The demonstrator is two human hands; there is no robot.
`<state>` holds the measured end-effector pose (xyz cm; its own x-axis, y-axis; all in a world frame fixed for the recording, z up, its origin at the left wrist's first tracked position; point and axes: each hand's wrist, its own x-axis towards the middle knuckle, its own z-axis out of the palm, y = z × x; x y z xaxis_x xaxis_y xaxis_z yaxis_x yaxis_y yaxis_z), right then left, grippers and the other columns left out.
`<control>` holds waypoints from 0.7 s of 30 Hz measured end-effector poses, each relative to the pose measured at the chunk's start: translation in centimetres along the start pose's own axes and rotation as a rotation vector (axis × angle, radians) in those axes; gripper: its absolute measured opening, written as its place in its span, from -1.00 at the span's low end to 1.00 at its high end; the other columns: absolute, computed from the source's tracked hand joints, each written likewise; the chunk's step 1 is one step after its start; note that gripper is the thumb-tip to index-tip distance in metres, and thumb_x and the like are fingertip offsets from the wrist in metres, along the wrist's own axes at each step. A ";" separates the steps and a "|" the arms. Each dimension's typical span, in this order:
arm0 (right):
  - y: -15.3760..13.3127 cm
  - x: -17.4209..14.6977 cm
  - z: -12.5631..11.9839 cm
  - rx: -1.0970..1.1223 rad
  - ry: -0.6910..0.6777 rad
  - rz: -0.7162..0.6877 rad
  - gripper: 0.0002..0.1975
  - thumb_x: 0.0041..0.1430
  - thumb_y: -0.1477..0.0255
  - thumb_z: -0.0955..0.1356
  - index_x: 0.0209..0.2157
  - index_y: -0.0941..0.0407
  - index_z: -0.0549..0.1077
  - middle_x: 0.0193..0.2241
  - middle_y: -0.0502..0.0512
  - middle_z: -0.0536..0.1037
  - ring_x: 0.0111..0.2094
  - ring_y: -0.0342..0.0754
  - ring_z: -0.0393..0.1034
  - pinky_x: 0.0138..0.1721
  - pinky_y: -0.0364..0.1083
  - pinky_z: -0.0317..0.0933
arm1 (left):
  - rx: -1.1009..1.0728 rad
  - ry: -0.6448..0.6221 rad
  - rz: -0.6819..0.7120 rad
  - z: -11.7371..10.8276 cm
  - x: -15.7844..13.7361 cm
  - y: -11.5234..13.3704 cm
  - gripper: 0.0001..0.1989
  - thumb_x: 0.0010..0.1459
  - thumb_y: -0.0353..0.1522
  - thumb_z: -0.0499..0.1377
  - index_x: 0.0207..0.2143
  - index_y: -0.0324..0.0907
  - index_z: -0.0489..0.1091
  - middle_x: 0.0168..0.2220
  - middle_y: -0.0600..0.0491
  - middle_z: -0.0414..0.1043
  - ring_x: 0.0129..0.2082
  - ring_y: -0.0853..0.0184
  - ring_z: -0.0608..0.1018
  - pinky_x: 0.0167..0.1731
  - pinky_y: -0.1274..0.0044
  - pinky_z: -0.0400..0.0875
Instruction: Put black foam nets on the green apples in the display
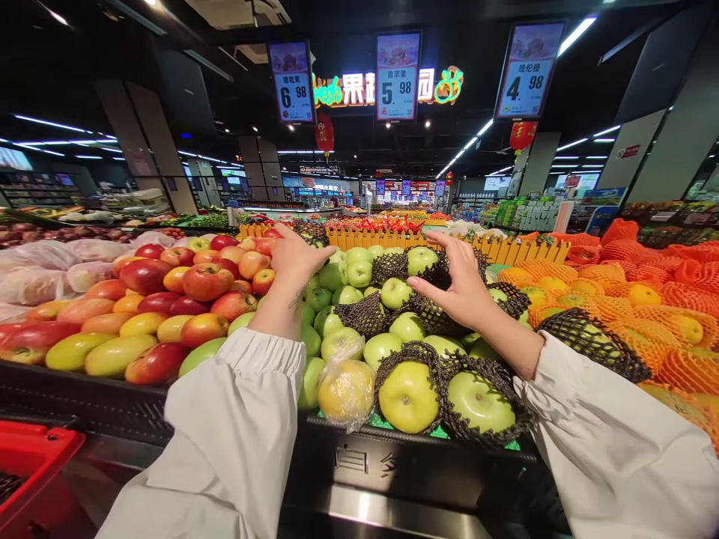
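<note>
Both my arms, in white sleeves, reach out over a fruit display. My left hand (297, 258) hangs above the line between the red apples (207, 281) and the green apples (359, 267), thumb stretched to the right, holding nothing that I can see. Over the green apples my right hand (457, 284) is open, thumb and fingers apart. Close to its thumb lies a green apple (396, 293) among black foam nets (365, 314). At the front edge sit netted green apples (408, 397) and a yellowish fruit wrapped in clear film (347, 391).
Oranges in orange foam nets (595, 299) fill the right side. Bagged fruit (34, 266) lies at far left. A low yellow fence (382, 239) runs behind the apples. A black tray edge (416, 445) borders the front; a red basket (34, 457) stands at lower left. Price signs (398, 77) hang overhead.
</note>
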<state>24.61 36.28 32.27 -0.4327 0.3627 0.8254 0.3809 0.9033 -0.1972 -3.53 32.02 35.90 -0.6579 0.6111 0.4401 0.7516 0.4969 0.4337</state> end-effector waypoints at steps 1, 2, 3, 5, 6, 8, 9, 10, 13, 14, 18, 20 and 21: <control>0.0 0.0 0.0 -0.001 0.000 0.001 -0.30 0.17 0.05 0.41 0.26 -0.03 0.20 0.24 0.22 0.36 0.27 0.27 0.17 0.29 0.34 0.06 | -0.033 0.075 -0.024 -0.1 0.0 -0.1 0.18 0.05 0.06 0.22 0.37 -0.62 -0.24 0.26 -0.59 0.22 0.28 -0.22 0.37 0.20 0.17 0.37; 0.0 0.0 0.0 -0.003 -0.002 0.002 -0.30 0.16 0.05 0.41 0.26 -0.03 0.21 0.24 0.22 0.36 0.26 0.27 0.17 0.29 0.34 0.06 | -0.068 0.133 -0.059 -0.1 0.1 -0.2 0.16 0.03 0.02 0.26 0.37 -0.58 -0.19 0.27 -0.55 0.22 0.29 -0.21 0.35 0.22 0.18 0.36; 0.0 0.0 0.0 -0.004 -0.004 0.003 -0.30 0.16 0.06 0.41 0.26 -0.03 0.21 0.24 0.22 0.36 0.26 0.27 0.17 0.28 0.34 0.07 | -0.094 0.162 -0.089 -0.1 0.1 -0.3 0.15 -0.01 -0.01 0.31 0.37 -0.52 -0.15 0.28 -0.51 0.23 0.30 -0.21 0.34 0.23 0.19 0.34; 0.1 0.0 0.0 -0.005 -0.008 0.003 -0.30 0.16 0.06 0.41 0.26 -0.02 0.21 0.24 0.23 0.36 0.26 0.27 0.18 0.28 0.34 0.07 | -0.087 0.114 -0.100 -0.2 0.3 -0.5 0.17 -0.07 -0.04 0.37 0.38 -0.47 -0.10 0.29 -0.48 0.23 0.30 -0.23 0.33 0.22 0.15 0.35; 0.1 0.0 0.0 -0.005 -0.009 0.001 -0.30 0.16 0.06 0.41 0.26 -0.02 0.20 0.24 0.23 0.36 0.26 0.27 0.18 0.27 0.34 0.07 | -0.076 0.061 -0.103 -0.3 0.4 -0.6 0.19 -0.11 -0.05 0.40 0.38 -0.45 -0.10 0.29 -0.48 0.24 0.30 -0.23 0.34 0.21 0.14 0.36; 0.1 0.0 0.0 -0.008 -0.007 -0.002 -0.30 0.17 0.07 0.41 0.26 -0.01 0.20 0.24 0.23 0.36 0.26 0.26 0.18 0.27 0.33 0.07 | -0.046 -0.046 -0.124 -0.4 0.7 -0.9 0.27 -0.17 -0.05 0.44 0.40 -0.43 -0.14 0.30 -0.46 0.24 0.29 -0.22 0.35 0.20 0.16 0.37; 0.1 0.0 0.0 -0.012 -0.005 -0.002 -0.31 0.18 0.07 0.41 0.26 -0.01 0.20 0.25 0.22 0.36 0.26 0.26 0.18 0.27 0.33 0.06 | -0.026 -0.086 -0.142 -0.5 0.9 -1.0 0.31 -0.19 -0.05 0.46 0.41 -0.43 -0.18 0.31 -0.45 0.23 0.29 -0.21 0.35 0.21 0.17 0.37; 0.1 0.0 0.0 -0.016 -0.004 -0.001 -0.32 0.18 0.08 0.40 0.26 -0.01 0.20 0.25 0.22 0.36 0.27 0.27 0.17 0.27 0.33 0.06 | 0.004 -0.118 -0.158 -0.6 1.0 -1.1 0.35 -0.20 -0.05 0.47 0.42 -0.44 -0.21 0.31 -0.45 0.23 0.30 -0.19 0.35 0.21 0.20 0.37; 0.0 -0.1 0.0 -0.023 -0.003 0.002 -0.33 0.20 0.10 0.39 0.26 -0.01 0.20 0.27 0.22 0.34 0.27 0.27 0.16 0.27 0.32 0.06 | 0.110 -0.176 -0.172 -0.6 1.5 -1.5 0.39 -0.26 -0.06 0.51 0.41 -0.48 -0.19 0.27 -0.47 0.27 0.31 -0.20 0.34 0.23 0.22 0.34; 0.0 -0.1 0.0 -0.023 -0.003 0.002 -0.33 0.20 0.10 0.40 0.26 -0.01 0.20 0.27 0.22 0.34 0.27 0.27 0.16 0.27 0.32 0.06 | 0.148 -0.206 -0.169 -0.6 1.6 -1.6 0.41 -0.30 -0.05 0.52 0.41 -0.49 -0.16 0.25 -0.48 0.29 0.30 -0.23 0.35 0.22 0.21 0.35; 0.1 -0.1 0.0 -0.025 -0.005 0.000 -0.33 0.20 0.10 0.40 0.26 0.00 0.20 0.28 0.22 0.33 0.28 0.27 0.16 0.28 0.32 0.06 | 0.225 -0.360 -0.148 0.1 2.4 -2.2 0.25 -0.35 -0.06 0.53 0.32 -0.44 0.13 0.13 -0.45 0.43 0.10 -0.21 0.53 0.04 0.18 0.48; 0.1 -0.1 0.0 -0.027 -0.007 0.000 -0.33 0.20 0.10 0.40 0.25 0.00 0.20 0.28 0.23 0.33 0.28 0.28 0.16 0.27 0.32 0.06 | 0.227 -0.415 -0.129 0.7 3.1 -2.7 0.01 -0.36 -0.07 0.54 0.14 -0.33 0.37 0.03 -0.35 0.52 -0.01 -0.15 0.60 -0.05 0.21 0.52; 0.2 0.0 0.0 -0.028 -0.010 0.000 -0.33 0.20 0.09 0.40 0.26 0.00 0.20 0.28 0.24 0.33 0.28 0.27 0.16 0.27 0.32 0.06 | 0.232 -0.432 -0.132 1.1 3.6 -3.0 -0.12 -0.37 -0.07 0.54 0.02 -0.27 0.45 -0.04 -0.29 0.56 -0.04 -0.14 0.62 -0.07 0.21 0.52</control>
<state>24.68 36.41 32.19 -0.4411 0.3650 0.8199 0.4039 0.8966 -0.1819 -8.12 33.38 35.29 -0.7057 0.7085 0.0069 0.6861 0.6809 0.2564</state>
